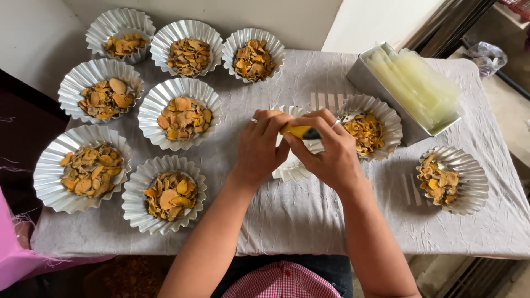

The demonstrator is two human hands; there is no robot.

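Observation:
My left hand [259, 146] and my right hand [328, 149] meet over a fluted foil cup [291, 170] at the table's middle. Between them they pinch a yellow-orange piece [296, 131] of root. A dark, blade-like tool [312, 134] shows in my right hand's fingers against that piece. A ring sits on a finger of my left hand. The cup beneath is mostly hidden by both hands, so its contents cannot be seen.
Several foil cups of orange-brown slices [182, 116] crowd the left half of the grey cloth [309, 215]; two more [367, 129] [450, 179] lie to the right. A metal tray of clear bags [411, 88] stands at back right. Pink fabric [14, 248] is at the left edge.

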